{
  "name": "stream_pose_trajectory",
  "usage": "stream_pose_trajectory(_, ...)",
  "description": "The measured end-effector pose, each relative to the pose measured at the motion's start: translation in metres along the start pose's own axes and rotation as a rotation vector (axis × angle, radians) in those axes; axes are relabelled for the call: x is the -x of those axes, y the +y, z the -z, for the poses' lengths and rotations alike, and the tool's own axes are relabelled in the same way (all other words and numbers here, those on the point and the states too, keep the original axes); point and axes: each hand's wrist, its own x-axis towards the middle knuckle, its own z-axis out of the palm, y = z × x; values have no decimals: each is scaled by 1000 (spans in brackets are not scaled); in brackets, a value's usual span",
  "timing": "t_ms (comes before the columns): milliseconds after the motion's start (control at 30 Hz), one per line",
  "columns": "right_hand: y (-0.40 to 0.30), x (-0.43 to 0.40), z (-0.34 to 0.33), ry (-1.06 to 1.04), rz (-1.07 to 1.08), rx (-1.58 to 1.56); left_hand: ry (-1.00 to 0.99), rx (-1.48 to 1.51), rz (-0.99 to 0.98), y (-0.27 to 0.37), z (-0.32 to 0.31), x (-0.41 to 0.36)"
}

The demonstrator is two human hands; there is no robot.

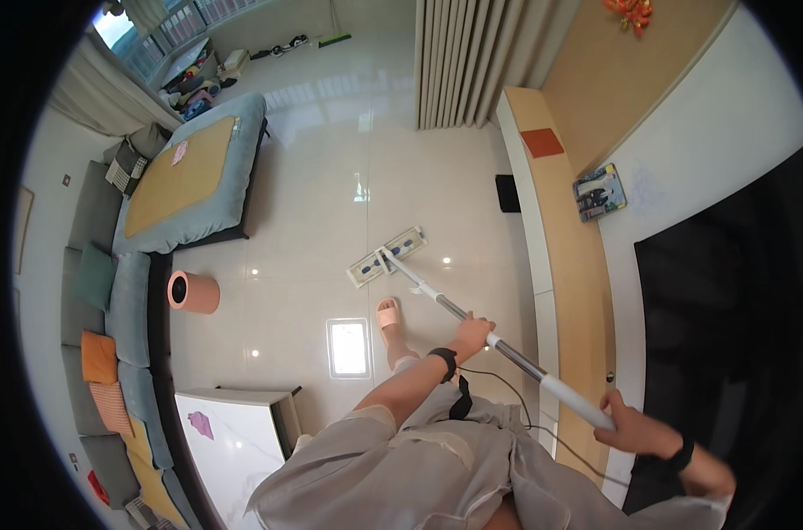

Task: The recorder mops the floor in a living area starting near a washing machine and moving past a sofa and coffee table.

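Note:
A flat mop with a metal pole [520,358] slants across the view in front of me. My left hand [473,334] is wrapped around the middle of the pole. At the upper end, my right hand [630,424] grips the pale handle sleeve [577,401]. The rectangular mop head [406,246] lies flat on the glossy tiled floor [308,218], ahead of my foot in a pink slide sandal [388,313]. Its pad is hidden beneath the plate. Both wrists wear black bands, and a thin dark cable hangs near my waist.
On the left are a sofa [128,311], a daybed with a mat [182,179] and a pink bin [199,292]. A marble-topped table [232,444] stands close at lower left. A long wooden cabinet [573,265] runs along the right, beside a black screen [726,298]. Curtains [461,66] hang ahead.

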Motion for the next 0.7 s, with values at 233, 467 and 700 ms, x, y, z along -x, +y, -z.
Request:
stream_pose_trajectory(233,44,61,-68,54,-239,-671,-27,195,-230,54,-60,20)
stream_pose_trajectory(467,94,15,-166,101,-95,-1205,-265,60,-149,38,-38,32)
stream_pose_trajectory(700,29,-108,-125,381,230,-611,-155,-464,170,-75,-45,-59)
